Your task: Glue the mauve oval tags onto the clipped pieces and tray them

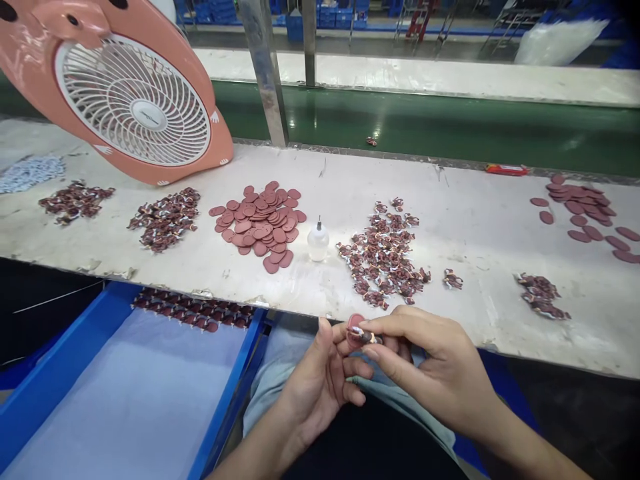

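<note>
My left hand (320, 380) and my right hand (430, 363) meet just below the table's front edge, over my lap. The left fingers pinch a small reddish-brown oval piece (355, 325). The right thumb and forefinger press a tiny dark patterned part (371, 339) against it. On the table above them lies a heap of small patterned parts (383, 257). A pile of plain reddish-brown ovals (260, 223) lies left of a small white squeeze bottle (318, 241).
A pink fan (127, 93) leans at the back left. More heaps of small parts (165, 217) and ovals (585, 210) are spread along the white table (475, 220). A blue tray (125, 393) with a row of finished pieces (193, 312) sits at lower left. A metal post (265, 73) stands behind.
</note>
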The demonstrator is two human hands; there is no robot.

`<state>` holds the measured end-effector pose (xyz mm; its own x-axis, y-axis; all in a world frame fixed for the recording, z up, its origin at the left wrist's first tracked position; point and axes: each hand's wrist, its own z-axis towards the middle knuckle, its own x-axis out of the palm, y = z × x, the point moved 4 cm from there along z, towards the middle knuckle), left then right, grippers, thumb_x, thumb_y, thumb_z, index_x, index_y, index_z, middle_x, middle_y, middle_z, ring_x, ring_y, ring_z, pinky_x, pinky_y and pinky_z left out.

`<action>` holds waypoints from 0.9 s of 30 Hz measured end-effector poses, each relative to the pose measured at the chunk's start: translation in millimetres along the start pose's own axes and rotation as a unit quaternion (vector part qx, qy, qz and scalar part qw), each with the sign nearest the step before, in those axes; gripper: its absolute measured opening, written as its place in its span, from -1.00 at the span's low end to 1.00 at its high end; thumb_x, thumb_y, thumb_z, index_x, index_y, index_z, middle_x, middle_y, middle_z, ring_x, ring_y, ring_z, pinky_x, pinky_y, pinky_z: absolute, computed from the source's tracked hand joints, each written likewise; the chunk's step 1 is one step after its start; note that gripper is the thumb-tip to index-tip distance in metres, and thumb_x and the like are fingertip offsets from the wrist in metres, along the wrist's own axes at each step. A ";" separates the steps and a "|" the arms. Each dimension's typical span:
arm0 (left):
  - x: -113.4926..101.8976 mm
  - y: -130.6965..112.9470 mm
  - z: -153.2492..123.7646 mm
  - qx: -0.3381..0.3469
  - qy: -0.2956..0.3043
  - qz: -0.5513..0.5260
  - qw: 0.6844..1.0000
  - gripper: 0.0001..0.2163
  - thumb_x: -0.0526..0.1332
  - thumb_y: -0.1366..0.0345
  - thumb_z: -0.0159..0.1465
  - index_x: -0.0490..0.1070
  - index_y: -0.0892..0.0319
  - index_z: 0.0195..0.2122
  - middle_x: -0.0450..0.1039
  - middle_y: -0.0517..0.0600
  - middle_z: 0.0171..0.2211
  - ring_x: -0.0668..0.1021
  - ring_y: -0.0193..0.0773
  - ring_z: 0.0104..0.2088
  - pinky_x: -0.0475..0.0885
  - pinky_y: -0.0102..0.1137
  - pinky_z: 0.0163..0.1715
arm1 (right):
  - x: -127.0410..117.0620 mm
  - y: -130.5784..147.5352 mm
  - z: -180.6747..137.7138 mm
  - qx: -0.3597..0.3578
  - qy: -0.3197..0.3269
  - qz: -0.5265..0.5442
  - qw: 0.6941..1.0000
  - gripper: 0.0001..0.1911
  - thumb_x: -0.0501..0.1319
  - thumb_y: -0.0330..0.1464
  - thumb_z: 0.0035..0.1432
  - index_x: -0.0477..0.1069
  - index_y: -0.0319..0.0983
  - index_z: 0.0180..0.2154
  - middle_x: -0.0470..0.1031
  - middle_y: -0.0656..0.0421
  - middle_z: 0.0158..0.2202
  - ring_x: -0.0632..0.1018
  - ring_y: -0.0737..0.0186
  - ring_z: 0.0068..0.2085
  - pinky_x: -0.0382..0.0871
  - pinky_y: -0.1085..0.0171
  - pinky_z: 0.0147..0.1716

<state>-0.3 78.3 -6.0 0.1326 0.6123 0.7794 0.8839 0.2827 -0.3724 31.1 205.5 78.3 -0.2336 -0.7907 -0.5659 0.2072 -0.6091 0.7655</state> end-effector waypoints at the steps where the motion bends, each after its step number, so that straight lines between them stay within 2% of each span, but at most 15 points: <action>1: -0.5 -1.9 -1.4 0.028 -0.014 0.016 0.999 -0.50 0.29 -0.14 0.08 0.50 0.23 -0.21 0.50 0.01 -0.34 0.53 -0.38 -0.51 0.44 -0.57 -0.69 | 0.4 0.4 -1.9 -0.030 -0.028 -0.043 0.998 -0.84 0.23 -0.47 0.22 0.48 -0.23 -0.14 0.40 0.27 -0.52 0.41 0.40 -0.54 0.33 0.42 -0.56; 2: -0.9 -4.3 -3.4 0.060 -0.034 0.034 0.997 -0.55 0.32 -0.09 0.09 0.48 0.21 -0.21 0.50 -0.01 -0.32 0.51 -0.40 -0.50 0.43 -0.58 -0.68 | 1.6 0.6 -4.6 -0.059 -0.054 -0.083 0.993 -0.82 0.22 -0.48 0.23 0.46 -0.25 -0.11 0.40 0.25 -0.51 0.42 0.38 -0.52 0.34 0.40 -0.54; 4: 0.0 -9.3 -8.2 0.121 -0.071 0.071 0.987 -0.63 0.39 0.02 0.07 0.46 0.19 -0.26 0.45 -0.08 -0.42 0.42 -0.45 -0.56 0.37 -0.60 -0.68 | 6.7 -0.4 -10.5 -0.103 -0.082 -0.140 0.981 -0.74 0.23 -0.53 0.21 0.43 -0.27 -0.04 0.45 0.19 -0.46 0.46 0.33 -0.47 0.37 0.34 -0.47; 6: 2.7 -13.6 -12.4 0.165 -0.090 0.099 0.977 -0.69 0.44 0.14 0.04 0.43 0.20 -0.31 0.39 -0.14 -0.51 0.33 -0.49 -0.61 0.29 -0.61 -0.69 | 13.6 -0.9 -15.7 -0.147 -0.088 -0.174 0.970 -0.63 0.26 -0.57 0.17 0.40 -0.28 0.03 0.49 0.16 -0.43 0.47 0.28 -0.45 0.36 0.29 -0.43; 9: 4.5 -18.1 -16.9 0.200 -0.114 0.120 0.966 -0.75 0.44 0.26 0.06 0.40 0.20 -0.35 0.41 -0.13 -0.47 0.30 -0.51 -0.60 0.23 -0.60 -0.68 | 24.4 1.0 -19.0 -0.213 -0.089 -0.227 0.946 -0.54 0.28 -0.59 0.15 0.35 -0.35 0.09 0.50 0.15 -0.45 0.45 0.27 -0.47 0.30 0.28 -0.46; 13: 1.6 -21.4 -22.5 0.225 -0.146 0.128 0.955 -0.80 0.40 0.26 0.10 0.41 0.21 -0.37 0.38 -0.12 -0.49 0.28 -0.50 -0.60 0.21 -0.59 -0.68 | 37.7 5.1 -13.4 -0.241 -0.071 -0.229 0.940 -0.56 0.30 -0.59 0.14 0.35 -0.41 0.07 0.53 0.11 -0.42 0.46 0.25 -0.45 0.28 0.25 -0.45; 16: -11.5 -26.9 -28.6 0.247 -0.179 0.137 0.943 -0.78 0.39 0.21 0.10 0.40 0.20 -0.37 0.41 -0.09 -0.45 0.30 -0.49 -0.60 0.21 -0.56 -0.68 | 41.2 15.0 -11.0 -0.263 -0.082 -0.224 0.935 -0.61 0.34 -0.55 0.11 0.41 -0.41 0.00 0.48 0.19 -0.51 0.41 0.30 -0.53 0.23 0.25 -0.51; 18: -34.1 -38.0 -37.2 0.279 -0.250 0.196 0.906 -0.75 0.36 0.13 0.09 0.38 0.17 -0.36 0.44 -0.08 -0.42 0.33 -0.47 -0.60 0.24 -0.53 -0.67 | 40.4 22.8 -12.1 -0.284 -0.073 -0.206 0.934 -0.67 0.35 -0.53 0.11 0.44 -0.41 -0.05 0.45 0.23 -0.56 0.37 0.33 -0.57 0.20 0.25 -0.56; 19: -50.1 -46.3 -43.5 0.299 -0.300 0.240 0.874 -0.74 0.33 0.10 0.10 0.38 0.15 -0.35 0.45 -0.07 -0.41 0.36 -0.44 -0.59 0.27 -0.51 -0.66 | 39.7 25.7 -13.1 -0.290 -0.058 -0.194 0.935 -0.71 0.34 -0.53 0.12 0.45 -0.42 -0.08 0.45 0.23 -0.56 0.37 0.34 -0.58 0.20 0.25 -0.57; 20: -68.3 -56.6 -52.0 0.323 -0.363 0.306 0.819 -0.74 0.29 0.06 0.12 0.37 0.14 -0.33 0.49 -0.04 -0.36 0.43 -0.38 -0.53 0.32 -0.49 -0.63 | 38.9 27.4 -14.1 -0.293 -0.039 -0.185 0.937 -0.74 0.33 -0.54 0.13 0.46 -0.42 -0.11 0.46 0.22 -0.56 0.39 0.34 -0.58 0.22 0.25 -0.57; 22: -111.8 -75.0 -66.1 0.334 -0.434 0.337 0.766 -0.71 0.26 0.03 0.11 0.36 0.11 -0.27 0.50 0.00 -0.27 0.52 -0.26 -0.34 0.37 -0.47 -0.55 | 36.5 27.1 -16.2 -0.291 -0.018 -0.174 0.941 -0.80 0.30 -0.56 0.14 0.47 -0.43 -0.15 0.48 0.18 -0.55 0.42 0.33 -0.56 0.24 0.26 -0.57; 24: -158.3 -91.5 -77.5 0.313 -0.486 0.371 0.727 -0.70 0.29 0.04 0.07 0.36 0.12 -0.29 0.50 0.01 -0.29 0.55 -0.17 -0.26 0.41 -0.42 -0.48 | 33.6 22.5 -18.0 -0.285 -0.027 -0.171 0.943 -0.82 0.29 -0.59 0.14 0.47 -0.44 -0.17 0.48 0.17 -0.55 0.43 0.33 -0.56 0.26 0.27 -0.56; 27: -217.0 -108.0 -86.7 0.242 -0.538 0.448 0.672 -0.77 0.33 0.13 0.06 0.42 0.15 -0.35 0.52 -0.01 -0.36 0.57 -0.15 -0.26 0.45 -0.31 -0.28 | 32.1 11.5 -20.0 -0.274 -0.051 -0.173 0.945 -0.81 0.29 -0.61 0.13 0.47 -0.45 -0.16 0.47 0.16 -0.54 0.42 0.32 -0.54 0.28 0.27 -0.54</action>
<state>-85.7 -149.1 -91.2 -0.1164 0.8035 -0.5838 0.3816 -0.5065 -0.7732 45.1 171.9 62.8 -0.4617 -0.5450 -0.6999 0.5558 -0.7927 0.2506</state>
